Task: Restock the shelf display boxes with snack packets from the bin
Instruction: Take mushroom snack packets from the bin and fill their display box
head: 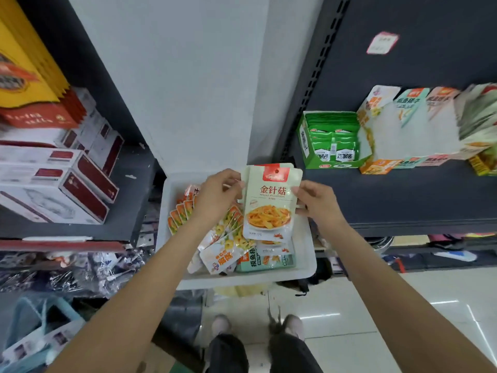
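While upright over bin, mushroom packet pinched between left grip, right grip.

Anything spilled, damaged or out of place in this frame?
Nothing spilled or damaged. The packets in the white bin lie jumbled, and the white display box next to the full green box looks nearly empty. Both hands hold mushroom packets.

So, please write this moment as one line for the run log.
left hand + right hand: holding mushroom packets upright | above white bin | display boxes on shelf: not reached
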The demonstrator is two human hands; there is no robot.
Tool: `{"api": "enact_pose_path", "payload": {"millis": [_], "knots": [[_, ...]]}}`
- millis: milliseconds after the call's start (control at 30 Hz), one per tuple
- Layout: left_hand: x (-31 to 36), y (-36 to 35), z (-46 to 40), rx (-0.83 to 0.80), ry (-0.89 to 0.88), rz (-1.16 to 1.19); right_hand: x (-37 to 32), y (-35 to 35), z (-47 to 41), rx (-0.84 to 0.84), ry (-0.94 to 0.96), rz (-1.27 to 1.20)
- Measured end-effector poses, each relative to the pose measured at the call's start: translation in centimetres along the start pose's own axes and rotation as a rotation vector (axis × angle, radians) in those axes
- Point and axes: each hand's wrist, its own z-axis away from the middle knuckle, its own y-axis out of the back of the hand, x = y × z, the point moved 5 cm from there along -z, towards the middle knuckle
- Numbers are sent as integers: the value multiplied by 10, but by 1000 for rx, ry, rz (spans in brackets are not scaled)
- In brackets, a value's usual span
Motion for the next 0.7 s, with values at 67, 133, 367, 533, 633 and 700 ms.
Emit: {"api": "enact_pose_path", "payload": {"millis": [67,133,367,533,633,700], "knots": [[32,-9,-4,-10,-66,33,-17,26,4,22,41,-38],[63,-25,-6,-39,-114,87,-30,57,8,49,79,-102],[166,-138,-8,-108,-215,230,-48,197,17,160,164,-163],[224,-231,-6,-74,-253,200,-50,309,11,221,205,-128],[256,-274,-12,0,-291,104,-53,362,9,237,242,-99],[277,-297,-16,22,-303,81,-57,391,8,243,271,-90]]}}
